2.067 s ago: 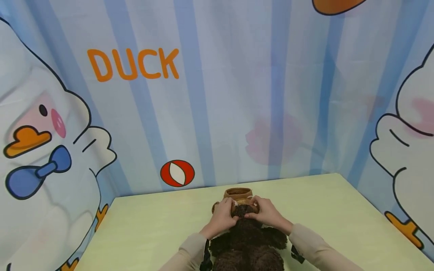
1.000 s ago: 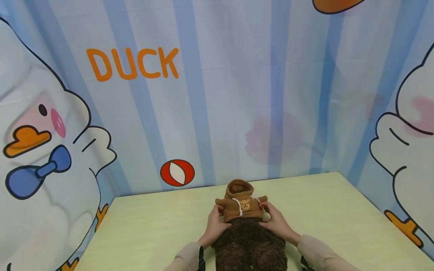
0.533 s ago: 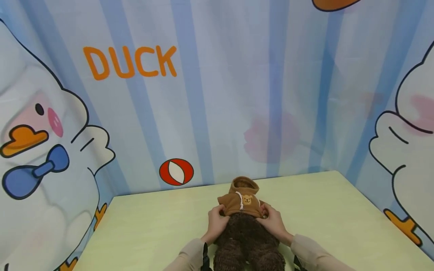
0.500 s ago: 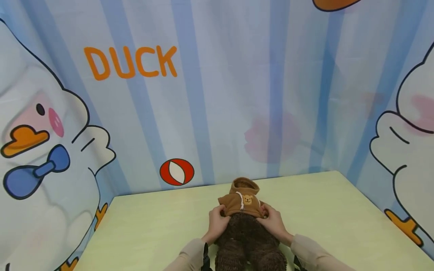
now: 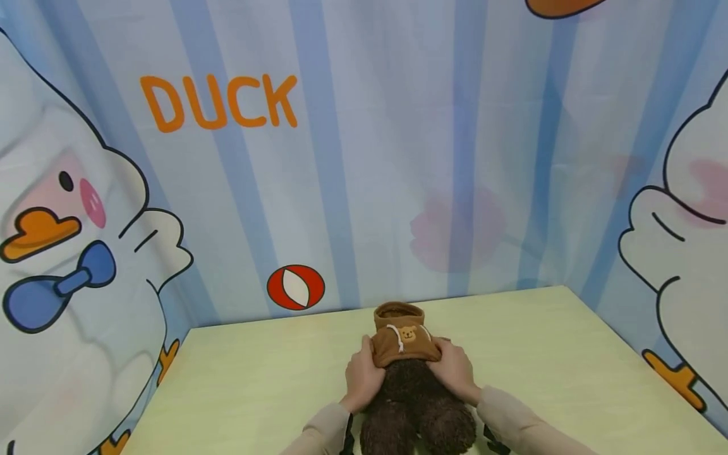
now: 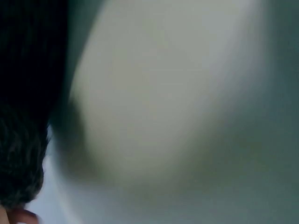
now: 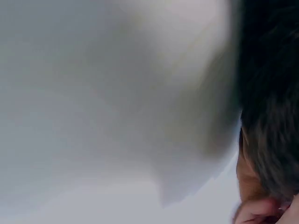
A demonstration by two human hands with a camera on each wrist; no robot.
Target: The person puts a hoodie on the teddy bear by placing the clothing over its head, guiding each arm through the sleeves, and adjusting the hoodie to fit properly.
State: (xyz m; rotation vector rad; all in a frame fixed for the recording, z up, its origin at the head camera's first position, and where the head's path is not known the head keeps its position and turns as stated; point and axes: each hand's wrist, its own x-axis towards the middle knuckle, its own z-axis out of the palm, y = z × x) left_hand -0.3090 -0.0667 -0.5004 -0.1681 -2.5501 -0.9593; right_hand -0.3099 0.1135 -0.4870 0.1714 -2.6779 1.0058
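A small brown toy hoodie (image 5: 392,346) with white drawstrings and a bear-face patch lies over the upper end of a dark brown furry plush toy (image 5: 406,385). My left hand (image 5: 363,374) grips the hoodie's left side near the hem, thumb in front. On the opposite side, my right hand (image 5: 455,370) holds it the same way. The plush legs point toward me; its head is hidden. In the left wrist view dark fur (image 6: 21,158) fills the left edge, fingertips below it. The right wrist view has fur (image 7: 275,140) along its right edge, beside some fingers (image 7: 254,210).
The pale yellow table (image 5: 256,379) extends to both sides of the plush. A striped blue curtain (image 5: 387,158) printed with cartoon ducks stands behind and at the sides. Beige sleeves (image 5: 327,426) cover my forearms.
The hoodie was bunched up in both hands, then spread out flat above the plush body. Now the hands grip its lower sides, its sleeves stick out less, and its hood sits lower.
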